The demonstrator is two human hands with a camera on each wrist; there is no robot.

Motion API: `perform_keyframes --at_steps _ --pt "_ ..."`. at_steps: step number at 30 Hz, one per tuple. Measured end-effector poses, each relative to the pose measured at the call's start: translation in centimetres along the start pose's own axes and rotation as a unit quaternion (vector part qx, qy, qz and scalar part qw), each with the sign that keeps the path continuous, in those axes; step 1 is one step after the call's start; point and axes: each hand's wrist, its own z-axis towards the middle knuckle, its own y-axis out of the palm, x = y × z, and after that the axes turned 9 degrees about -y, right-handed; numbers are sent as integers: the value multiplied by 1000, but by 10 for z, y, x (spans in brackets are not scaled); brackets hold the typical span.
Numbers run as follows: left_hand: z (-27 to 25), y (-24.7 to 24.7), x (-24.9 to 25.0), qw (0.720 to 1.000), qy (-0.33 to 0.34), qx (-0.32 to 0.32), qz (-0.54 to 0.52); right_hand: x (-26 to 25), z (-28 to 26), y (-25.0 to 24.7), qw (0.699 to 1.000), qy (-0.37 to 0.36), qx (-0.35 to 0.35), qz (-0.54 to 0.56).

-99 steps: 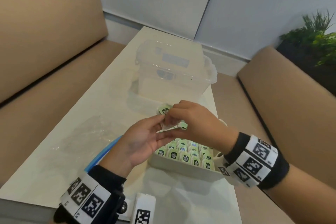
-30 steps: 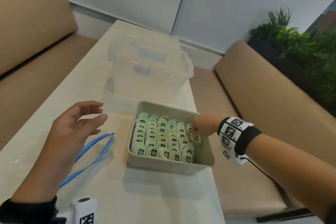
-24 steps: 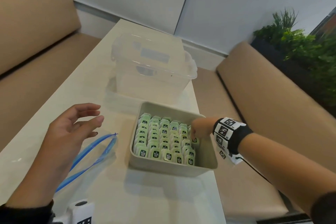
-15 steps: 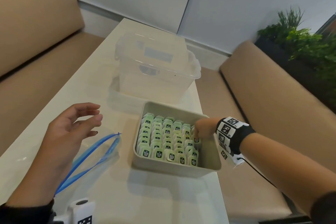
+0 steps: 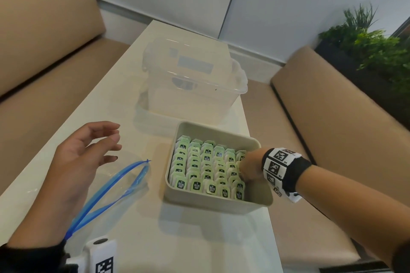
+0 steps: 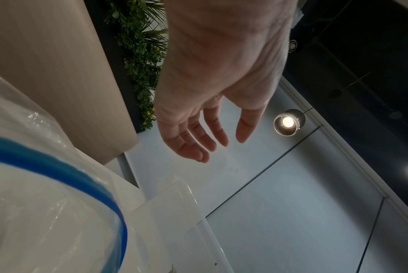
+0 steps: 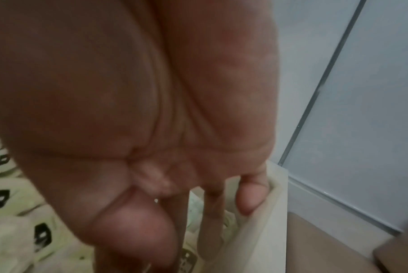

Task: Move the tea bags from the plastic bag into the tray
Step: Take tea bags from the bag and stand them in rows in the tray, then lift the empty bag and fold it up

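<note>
Down at the lower right of the head view, the right hand (image 5: pixel 251 167) reaches into the right side of the beige tray (image 5: pixel 213 201), fingers (image 7: pixel 213 206) pointing down among the green tea bags (image 5: pixel 207 167), but I cannot tell if it holds one. The tea bags stand up in rows that run from near to far. At the lower left, the left hand (image 5: pixel 82 157) hangs loose above the clear plastic bag (image 5: pixel 115 197), whose blue zip mouth points toward the tray.
</note>
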Motion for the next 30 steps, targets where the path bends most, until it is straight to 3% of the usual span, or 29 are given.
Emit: perform_keyframes --at_steps 5,12,15,18,20,21,25,26,27,28,29,30 --pt "-2 -5 7 1000 6 14 -7 0 6 5 999 25 -33 -20" --pt "-11 -13 23 999 12 25 36 4 -18 -5 998 -21 18 59" --pt "-17 -16 33 994 14 26 103 11 -43 -22 984 -75 116 110" --pt "-20 -9 38 975 38 -21 219 11 -73 -39 939 -107 282 167" --pt "-21 -1 31 933 35 -83 348 3 -86 -48 895 -138 388 174" --pt "-21 3 24 893 20 -111 436 -3 -89 -51 873 -153 429 177" --pt "-18 14 -20 660 -70 -169 729 -34 -86 -63 806 -204 534 153" --pt "-19 14 -27 623 -76 -159 762 -41 -85 -65 791 -218 554 144" --pt "-19 13 -29 606 -66 -138 780 -48 -85 -68 775 -230 572 137" --pt "-18 10 -28 609 -45 -109 785 -53 -86 -70 758 -243 590 134" --pt "-16 5 -24 624 -20 -77 778 -57 -88 -72 740 -255 606 139" --pt "-13 0 -15 658 3 -47 752 -60 -91 -75 721 -267 621 152"
